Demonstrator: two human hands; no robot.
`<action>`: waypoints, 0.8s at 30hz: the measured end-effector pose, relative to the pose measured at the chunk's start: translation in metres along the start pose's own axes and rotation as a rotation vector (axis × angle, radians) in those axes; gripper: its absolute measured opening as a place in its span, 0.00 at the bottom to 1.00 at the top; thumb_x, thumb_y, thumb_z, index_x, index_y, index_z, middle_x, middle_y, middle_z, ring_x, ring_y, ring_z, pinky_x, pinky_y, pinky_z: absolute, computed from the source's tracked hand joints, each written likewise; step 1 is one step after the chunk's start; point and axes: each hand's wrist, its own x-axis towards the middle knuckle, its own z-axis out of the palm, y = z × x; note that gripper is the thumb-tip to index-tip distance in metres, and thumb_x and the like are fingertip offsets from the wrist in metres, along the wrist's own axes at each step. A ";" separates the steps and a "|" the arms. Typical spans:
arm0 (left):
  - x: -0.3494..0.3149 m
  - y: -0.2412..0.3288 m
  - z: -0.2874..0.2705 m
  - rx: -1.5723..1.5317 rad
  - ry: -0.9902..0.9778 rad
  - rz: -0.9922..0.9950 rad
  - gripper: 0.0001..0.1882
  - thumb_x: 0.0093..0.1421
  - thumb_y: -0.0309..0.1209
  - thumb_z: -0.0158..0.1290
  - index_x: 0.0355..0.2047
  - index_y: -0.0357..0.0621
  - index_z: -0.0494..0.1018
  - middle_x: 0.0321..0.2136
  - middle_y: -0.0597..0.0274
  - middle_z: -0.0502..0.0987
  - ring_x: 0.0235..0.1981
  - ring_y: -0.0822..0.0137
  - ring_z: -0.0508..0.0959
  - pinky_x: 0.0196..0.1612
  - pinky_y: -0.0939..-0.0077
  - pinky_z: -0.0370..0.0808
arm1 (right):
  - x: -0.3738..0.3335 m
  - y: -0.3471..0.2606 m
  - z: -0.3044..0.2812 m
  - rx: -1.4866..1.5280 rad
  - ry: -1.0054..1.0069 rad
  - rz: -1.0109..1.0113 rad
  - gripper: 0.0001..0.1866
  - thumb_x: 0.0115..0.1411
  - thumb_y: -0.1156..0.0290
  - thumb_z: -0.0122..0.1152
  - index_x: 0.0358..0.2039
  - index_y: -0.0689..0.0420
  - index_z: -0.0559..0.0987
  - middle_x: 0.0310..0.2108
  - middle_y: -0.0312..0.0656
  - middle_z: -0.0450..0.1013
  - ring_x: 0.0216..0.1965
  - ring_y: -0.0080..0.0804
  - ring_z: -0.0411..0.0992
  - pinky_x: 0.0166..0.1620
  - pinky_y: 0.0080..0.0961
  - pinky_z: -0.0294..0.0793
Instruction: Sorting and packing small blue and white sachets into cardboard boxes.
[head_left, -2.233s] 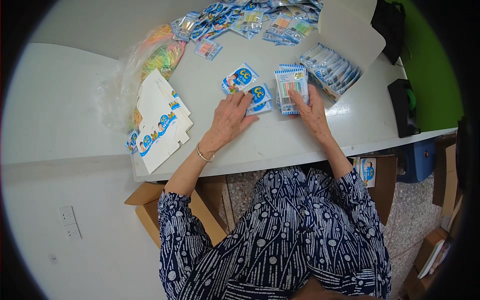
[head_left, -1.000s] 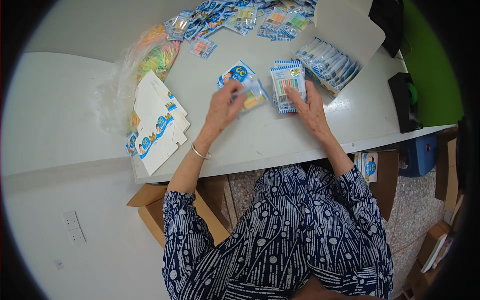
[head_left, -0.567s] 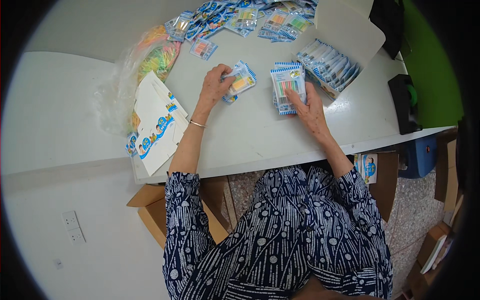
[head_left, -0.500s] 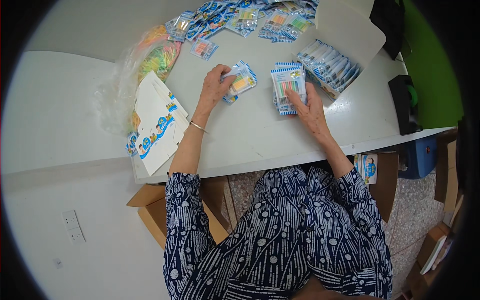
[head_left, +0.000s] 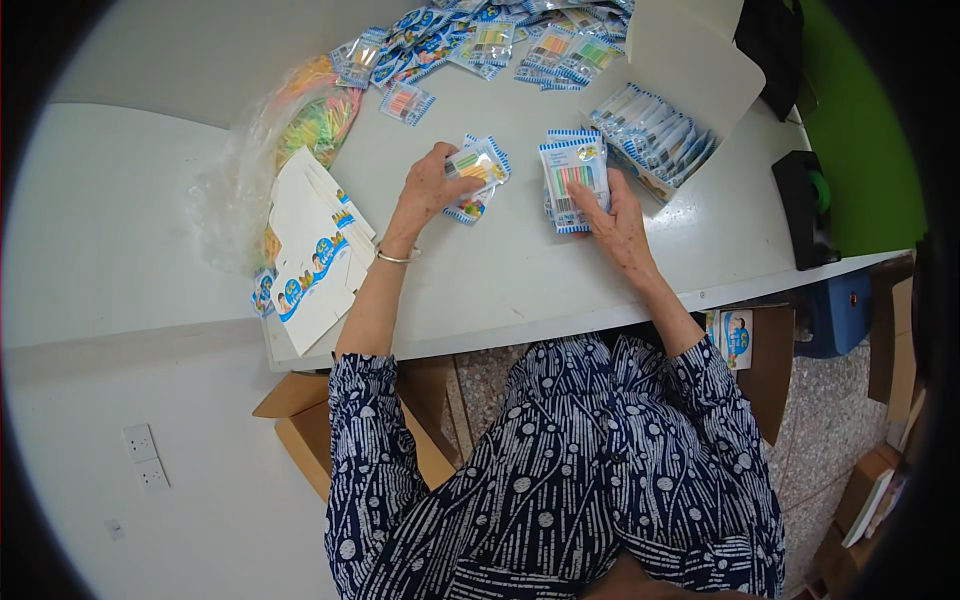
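My left hand (head_left: pixel 426 192) is closed on a couple of small packets (head_left: pixel 488 158), clear with blue-and-white striped ends and coloured sticks inside. They overlap at an angle just over the white table (head_left: pixel 500 275). My right hand (head_left: pixel 622 222) grips a small stack of the same kind of packets (head_left: pixel 575 158), thumb across the front one, whose sticks look pink, red and green. To the right of that stack stands an open white carton (head_left: pixel 722 75), with a row of packets (head_left: pixel 655 130) standing in it. How many packets each hand has is hidden.
Loose packets (head_left: pixel 425 45) are heaped along the table's far side, and a single packet (head_left: pixel 406 103) lies nearer. A plastic bag of coloured sticks (head_left: pixel 320 130) and flattened cartons (head_left: pixel 325 255) lie at left. A black tape dispenser (head_left: pixel 805 215) stands at right. Cardboard boxes (head_left: pixel 300 415) sit below.
The packets in my left hand have shifted slightly, the lower one now showing more below the upper. My right hand stays nearly in place with its stack.
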 end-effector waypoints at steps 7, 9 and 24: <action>-0.025 -0.013 0.019 0.258 0.481 0.307 0.24 0.48 0.42 0.65 0.39 0.37 0.73 0.36 0.51 0.75 0.37 0.53 0.73 0.41 0.61 0.72 | -0.002 -0.002 0.002 0.015 -0.020 -0.002 0.22 0.63 0.56 0.60 0.43 0.64 0.73 0.33 0.40 0.75 0.30 0.20 0.72 0.30 0.19 0.75; -0.027 -0.010 0.020 0.282 0.475 0.250 0.21 0.49 0.40 0.64 0.35 0.37 0.74 0.38 0.52 0.75 0.39 0.51 0.72 0.41 0.59 0.71 | -0.002 -0.003 0.001 0.042 -0.031 0.026 0.23 0.63 0.55 0.60 0.44 0.65 0.72 0.33 0.40 0.75 0.29 0.21 0.73 0.28 0.20 0.76; -0.048 0.031 0.030 0.150 0.493 0.329 0.13 0.54 0.34 0.60 0.32 0.38 0.72 0.27 0.55 0.76 0.30 0.59 0.73 0.34 0.64 0.69 | -0.001 -0.003 0.001 0.016 -0.022 0.006 0.24 0.62 0.54 0.60 0.43 0.64 0.72 0.32 0.40 0.74 0.28 0.21 0.73 0.28 0.20 0.74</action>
